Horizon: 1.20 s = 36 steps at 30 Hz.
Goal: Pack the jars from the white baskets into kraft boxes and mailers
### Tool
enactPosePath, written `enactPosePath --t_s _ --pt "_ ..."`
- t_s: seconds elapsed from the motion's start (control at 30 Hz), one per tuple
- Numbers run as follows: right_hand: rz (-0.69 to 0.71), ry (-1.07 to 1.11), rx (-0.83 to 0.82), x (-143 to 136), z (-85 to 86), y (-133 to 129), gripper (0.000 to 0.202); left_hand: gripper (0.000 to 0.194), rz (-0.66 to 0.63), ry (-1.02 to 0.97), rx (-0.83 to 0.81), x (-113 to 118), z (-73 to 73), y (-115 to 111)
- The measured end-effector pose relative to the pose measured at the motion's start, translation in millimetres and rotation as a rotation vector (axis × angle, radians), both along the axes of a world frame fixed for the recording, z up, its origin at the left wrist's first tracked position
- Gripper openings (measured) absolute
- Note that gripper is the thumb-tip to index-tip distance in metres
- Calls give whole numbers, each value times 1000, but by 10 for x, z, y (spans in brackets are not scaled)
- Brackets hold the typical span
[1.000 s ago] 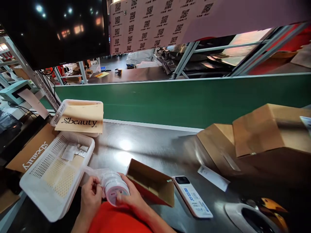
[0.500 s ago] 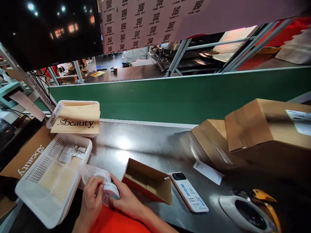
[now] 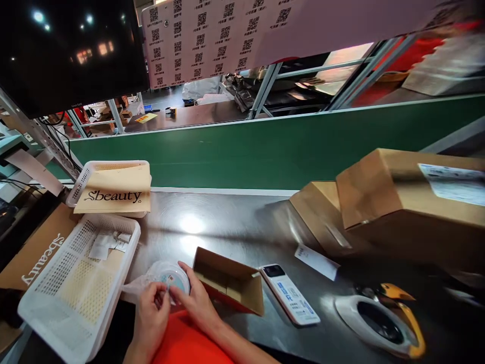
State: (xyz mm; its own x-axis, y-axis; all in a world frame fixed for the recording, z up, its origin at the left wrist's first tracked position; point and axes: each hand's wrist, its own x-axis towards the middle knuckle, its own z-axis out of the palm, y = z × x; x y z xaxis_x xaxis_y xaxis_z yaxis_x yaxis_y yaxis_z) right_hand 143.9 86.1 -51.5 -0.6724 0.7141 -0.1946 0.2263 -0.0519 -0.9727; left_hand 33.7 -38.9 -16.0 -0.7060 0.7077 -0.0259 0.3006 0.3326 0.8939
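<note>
A round clear-and-white container (image 3: pixel 177 279) with a pale blue face is held near the table's front edge. My right hand (image 3: pixel 199 302) wraps round its right side, thumb across the front. My left hand (image 3: pixel 153 306) pinches at its lower left, where thin clear plastic wrap (image 3: pixel 142 284) bunches and trails left; exactly what lies between those fingertips is hidden. An open cardboard box (image 3: pixel 231 283) stands just right of my right hand, with nothing visible inside. Beyond it lies a phone (image 3: pixel 291 294) in a printed case.
White baskets (image 3: pixel 41 331) and a "Sbeauty" card stack (image 3: pixel 113 194) are on the left. To the right are a paper slip (image 3: pixel 317 262), a tape roll (image 3: pixel 373 323) with a yellow-handled tool (image 3: pixel 413 328), and large cartons (image 3: pixel 371 192). A monitor (image 3: pixel 71 50) hangs upper left.
The container has turned so its round face points up toward the camera. Both hands have shifted slightly right, and the plastic wrap now stretches out left. The whole view has moved a little.
</note>
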Motion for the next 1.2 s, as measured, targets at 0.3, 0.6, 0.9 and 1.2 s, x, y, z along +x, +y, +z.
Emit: enactPosePath --t_s 0.3,0.6,0.9,1.2 --pt "344 -112 262 30 126 54 76 15 5 254 164 -81 -177 87" --pt "346 -132 -63 9 124 35 96 16 -7 260 119 -72 -181 -39" --pt "202 6 -453 -155 -69 -81 26 37 241 -295 136 -80 -442 -441" --pt "162 102 -722 -164 -55 -160 56 42 246 -456 251 27 -452 -496"
